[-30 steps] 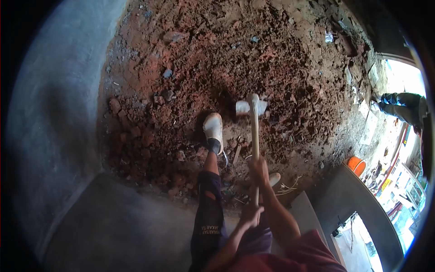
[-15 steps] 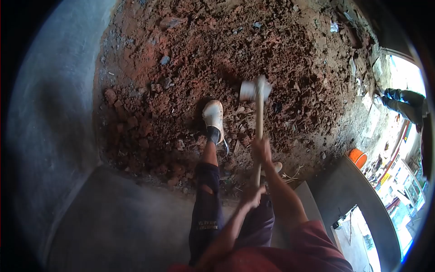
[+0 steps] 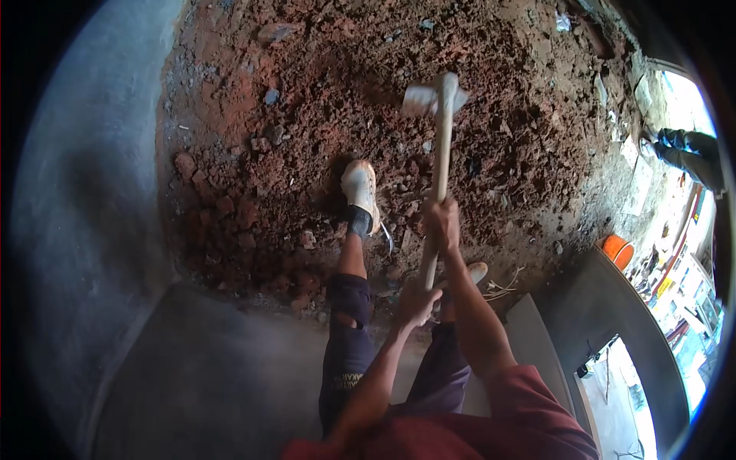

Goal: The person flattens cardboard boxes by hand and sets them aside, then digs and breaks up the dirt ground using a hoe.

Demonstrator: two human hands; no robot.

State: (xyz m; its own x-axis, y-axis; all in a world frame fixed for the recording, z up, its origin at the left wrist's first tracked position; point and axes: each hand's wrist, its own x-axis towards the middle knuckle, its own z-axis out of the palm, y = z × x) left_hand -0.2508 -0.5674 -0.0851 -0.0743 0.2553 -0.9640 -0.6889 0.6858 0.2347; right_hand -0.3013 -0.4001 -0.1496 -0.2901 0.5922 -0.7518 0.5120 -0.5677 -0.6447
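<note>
A hoe (image 3: pixel 443 149) with a pale wooden handle and a wide metal blade is held out in front of me, its head over the loose reddish soil (image 3: pixel 307 138). My right hand (image 3: pixel 442 222) is wrapped round the handle at about its middle. Lower down, close to the butt end, my left hand (image 3: pixel 418 305) also grips it. The blade is slightly blurred, and whether it touches the ground I cannot tell. My left shoe (image 3: pixel 359 190), pale and soiled, stands on the dirt to the left of the handle; the other shoe (image 3: pixel 477 273) shows partly behind my right forearm.
A smooth grey wall (image 3: pixel 92 176) borders the soil on the left. To the right are an orange bucket (image 3: pixel 618 251), a low grey partition (image 3: pixel 567 322) and scattered papers. Another person's legs (image 3: pixel 690 153) show at the far right, near a bright opening.
The hoe's head has moved up and away from me in the view, and both hands have gone up with the handle. The shoes stay in about the same place.
</note>
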